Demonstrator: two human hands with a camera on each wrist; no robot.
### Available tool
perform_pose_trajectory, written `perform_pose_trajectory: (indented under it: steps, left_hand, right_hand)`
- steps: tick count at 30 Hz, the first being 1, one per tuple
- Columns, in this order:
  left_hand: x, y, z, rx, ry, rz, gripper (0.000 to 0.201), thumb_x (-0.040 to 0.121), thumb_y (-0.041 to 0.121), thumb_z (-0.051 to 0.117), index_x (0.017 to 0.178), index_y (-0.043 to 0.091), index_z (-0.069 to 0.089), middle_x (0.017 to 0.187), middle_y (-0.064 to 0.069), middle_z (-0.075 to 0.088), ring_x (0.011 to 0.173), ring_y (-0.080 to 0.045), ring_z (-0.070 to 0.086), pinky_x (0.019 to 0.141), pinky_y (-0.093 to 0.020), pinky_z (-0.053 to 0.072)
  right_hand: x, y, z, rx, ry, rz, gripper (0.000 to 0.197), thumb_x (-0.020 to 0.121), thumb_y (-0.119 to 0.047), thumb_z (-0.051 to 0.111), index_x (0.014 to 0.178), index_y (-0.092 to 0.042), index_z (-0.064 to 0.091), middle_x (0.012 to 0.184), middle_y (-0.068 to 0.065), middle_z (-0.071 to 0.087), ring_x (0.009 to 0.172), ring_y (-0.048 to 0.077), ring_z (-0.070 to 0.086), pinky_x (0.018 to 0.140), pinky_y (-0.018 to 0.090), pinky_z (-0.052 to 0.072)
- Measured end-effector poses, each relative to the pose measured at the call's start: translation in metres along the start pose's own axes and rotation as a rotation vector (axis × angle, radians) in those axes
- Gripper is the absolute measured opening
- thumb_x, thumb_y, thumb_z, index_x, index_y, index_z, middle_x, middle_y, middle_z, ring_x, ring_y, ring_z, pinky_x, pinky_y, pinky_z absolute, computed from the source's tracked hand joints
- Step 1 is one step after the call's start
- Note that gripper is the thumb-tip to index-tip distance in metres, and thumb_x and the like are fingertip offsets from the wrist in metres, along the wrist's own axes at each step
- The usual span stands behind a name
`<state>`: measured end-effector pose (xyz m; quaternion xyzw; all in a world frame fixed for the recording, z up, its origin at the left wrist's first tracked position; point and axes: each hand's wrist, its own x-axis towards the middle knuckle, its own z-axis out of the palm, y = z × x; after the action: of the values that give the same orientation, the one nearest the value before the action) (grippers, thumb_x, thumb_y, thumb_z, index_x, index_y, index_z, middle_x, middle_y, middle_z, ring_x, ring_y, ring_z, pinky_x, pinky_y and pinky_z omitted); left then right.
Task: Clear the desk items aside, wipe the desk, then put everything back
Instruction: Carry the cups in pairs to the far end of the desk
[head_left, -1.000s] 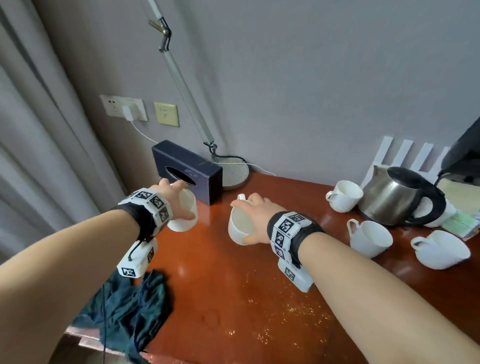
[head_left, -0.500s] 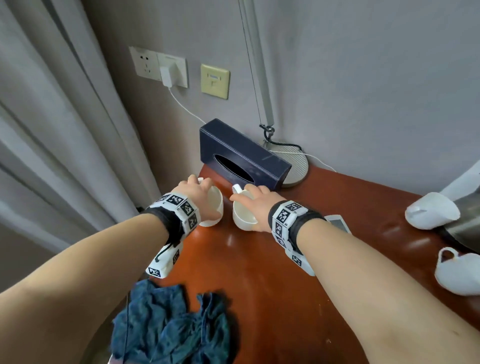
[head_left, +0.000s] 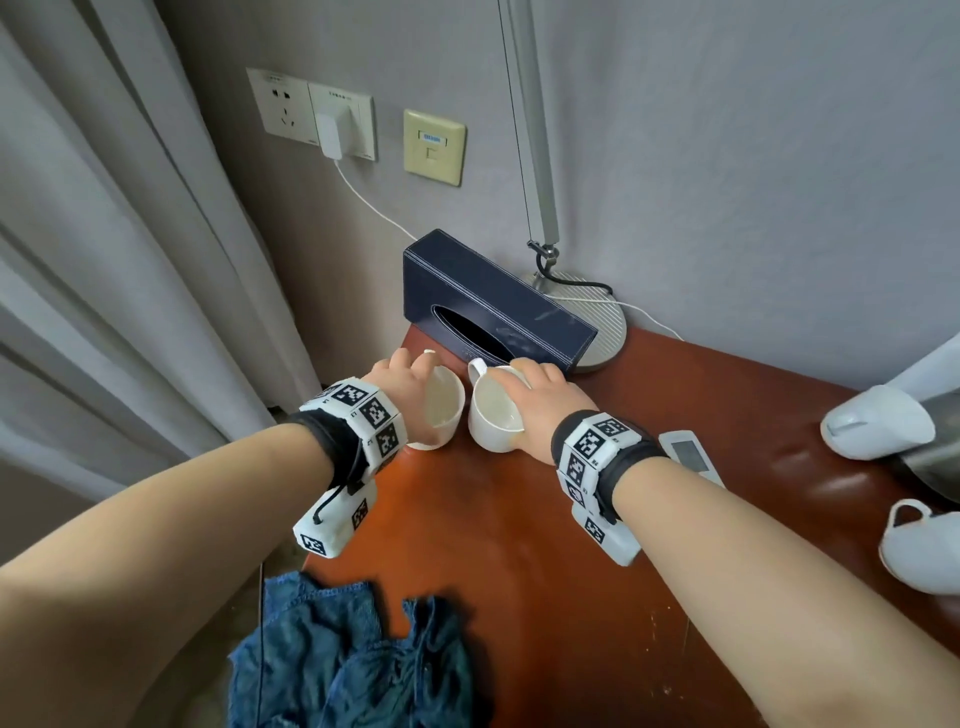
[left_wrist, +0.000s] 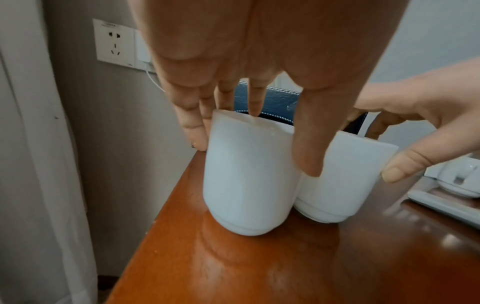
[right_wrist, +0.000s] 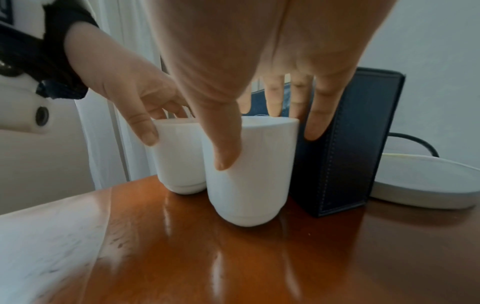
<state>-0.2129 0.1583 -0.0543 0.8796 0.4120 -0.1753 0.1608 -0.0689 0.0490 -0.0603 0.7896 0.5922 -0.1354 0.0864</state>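
Two white cups stand side by side at the far left corner of the desk (head_left: 519, 597), just in front of the dark tissue box (head_left: 493, 306). The left hand (head_left: 400, 382) grips the left cup (head_left: 441, 415) from above, thumb on the near wall and fingers over the far rim; the right hand (head_left: 545, 400) grips the right cup (head_left: 493, 421) the same way. In both wrist views the cup bases look seated on the wood. I judge this as the clearing or putting-back step — which one cannot be told. Next, both hands should let go straight up without tipping either cup. The blue cloth (head_left: 353, 660) lies at the near edge, with more cups (head_left: 919, 551) and a remote (head_left: 691, 454) to the right.
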Motion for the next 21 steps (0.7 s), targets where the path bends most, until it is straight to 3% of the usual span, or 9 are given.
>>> perform_pose_trajectory:
  steps: [6, 16, 21]
  left_hand:
    - [0.008, 0.005, -0.006, -0.014, 0.023, -0.019, 0.089, 0.081, 0.032, 0.069, 0.148, 0.025, 0.011, 0.140, -0.002, 0.033, 0.128, -0.024, 0.037, 0.095, -0.037, 0.045]
    - [0.029, 0.006, -0.015, -0.003, 0.040, -0.030, 0.086, 0.082, 0.011, 0.067, 0.148, 0.026, 0.014, 0.149, -0.001, 0.025, 0.133, -0.026, 0.031, 0.099, -0.038, 0.042]
    - [0.033, 0.004, -0.013, -0.005, 0.054, -0.023, 0.083, 0.083, 0.010, 0.064, 0.148, 0.026, 0.014, 0.149, 0.000, 0.024, 0.134, -0.025, 0.029, 0.100, -0.037, 0.040]
  right_hand:
    - [0.004, -0.003, -0.001, -0.048, 0.044, 0.051, 0.089, 0.080, -0.034, 0.068, 0.148, -0.027, 0.011, 0.142, 0.003, 0.032, 0.127, 0.025, 0.034, 0.104, 0.035, 0.031]
    - [0.010, -0.010, 0.000, -0.065, 0.065, 0.102, 0.092, 0.079, -0.038, 0.069, 0.149, -0.024, 0.009, 0.143, 0.004, 0.032, 0.128, 0.025, 0.033, 0.106, 0.036, 0.028]
    - [0.010, -0.010, 0.000, -0.056, 0.065, 0.113, 0.093, 0.079, -0.038, 0.069, 0.149, -0.024, 0.010, 0.145, 0.004, 0.031, 0.129, 0.025, 0.033, 0.105, 0.036, 0.029]
